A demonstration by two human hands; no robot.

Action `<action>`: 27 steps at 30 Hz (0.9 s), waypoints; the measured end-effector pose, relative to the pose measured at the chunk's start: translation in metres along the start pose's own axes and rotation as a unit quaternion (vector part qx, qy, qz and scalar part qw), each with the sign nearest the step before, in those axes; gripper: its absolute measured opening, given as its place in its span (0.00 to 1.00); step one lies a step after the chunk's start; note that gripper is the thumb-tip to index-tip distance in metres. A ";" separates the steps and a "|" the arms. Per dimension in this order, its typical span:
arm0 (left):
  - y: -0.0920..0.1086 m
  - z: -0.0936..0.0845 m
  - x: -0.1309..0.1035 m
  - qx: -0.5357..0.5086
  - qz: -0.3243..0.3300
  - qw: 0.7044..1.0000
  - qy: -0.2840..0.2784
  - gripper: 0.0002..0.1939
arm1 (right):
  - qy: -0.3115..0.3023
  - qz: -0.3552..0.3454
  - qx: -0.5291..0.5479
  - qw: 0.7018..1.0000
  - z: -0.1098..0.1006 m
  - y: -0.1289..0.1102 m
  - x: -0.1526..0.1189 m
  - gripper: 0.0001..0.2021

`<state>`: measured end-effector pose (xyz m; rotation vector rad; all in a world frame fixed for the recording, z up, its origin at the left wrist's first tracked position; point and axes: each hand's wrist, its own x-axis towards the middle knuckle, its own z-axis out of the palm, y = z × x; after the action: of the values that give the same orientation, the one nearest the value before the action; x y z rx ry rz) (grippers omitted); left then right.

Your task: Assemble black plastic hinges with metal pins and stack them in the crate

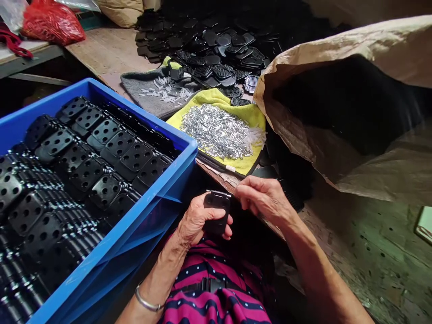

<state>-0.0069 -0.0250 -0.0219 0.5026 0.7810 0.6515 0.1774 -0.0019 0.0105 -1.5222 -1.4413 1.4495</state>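
Observation:
My left hand (pixel 197 220) is closed round a black plastic part (pixel 218 209), its thumb lying across the face. A thin silvery pin (pixel 218 194) runs along the part's top edge and sticks out a little to the right. My right hand (pixel 263 198) is just right of that pin end, thumb and fingertips pinched together; anything between them is too small to make out. Ahead of both hands, many small metal pins (pixel 216 130) are heaped on a yellow cloth (pixel 251 114). Behind it, a grey cloth (pixel 133 85) bears small whitish pieces (pixel 167 92).
A blue crate (pixel 135 225) full of black hinged parts (pixel 121 144) stands at the left. More black pieces (pixel 216 54) are piled at the back. A large brown sack (pixel 297 67) gapes open at the right. A red bag (pixel 52 22) lies at the far left.

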 end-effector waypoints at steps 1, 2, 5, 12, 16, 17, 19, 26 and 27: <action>0.001 0.000 -0.001 0.001 0.000 1.000 0.008 0.14 | 0.019 -0.014 -0.038 0.999 -0.003 -0.002 0.000 0.11; 0.001 0.000 -0.002 0.002 -0.001 1.000 0.013 0.14 | 0.025 -0.025 -0.063 0.997 -0.004 -0.004 0.000 0.11; 0.001 -0.001 -0.007 -0.002 0.005 1.000 0.018 0.15 | -0.022 -0.033 -0.093 0.995 0.005 -0.003 -0.003 0.10; -0.005 -0.007 -0.023 0.008 0.014 0.999 0.049 0.16 | 0.002 -0.115 -0.188 0.975 0.038 -0.009 -0.008 0.11; -0.014 -0.009 -0.036 0.064 0.028 0.993 0.096 0.13 | -0.062 -0.149 -0.228 0.960 0.049 -0.016 -0.008 0.10; -0.016 -0.009 -0.040 0.074 0.037 0.990 0.113 0.12 | -0.073 -0.149 -0.234 0.958 0.052 -0.016 -0.008 0.10; -0.020 -0.011 -0.046 0.090 0.063 0.981 0.159 0.10 | -0.084 -0.136 -0.237 0.958 0.058 -0.012 -0.008 0.08; -0.034 -0.019 -0.062 0.089 -0.010 0.987 0.136 0.12 | -0.070 -0.030 -0.134 0.988 0.078 -0.001 -0.025 0.10; -0.037 -0.021 -0.063 0.082 -0.031 0.988 0.124 0.12 | -0.075 -0.009 -0.113 0.991 0.080 0.001 -0.028 0.11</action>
<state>-0.0440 -0.0906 -0.0279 0.5507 1.0870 0.6012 0.1076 -0.0489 -0.0005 -1.5559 -1.7538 1.4564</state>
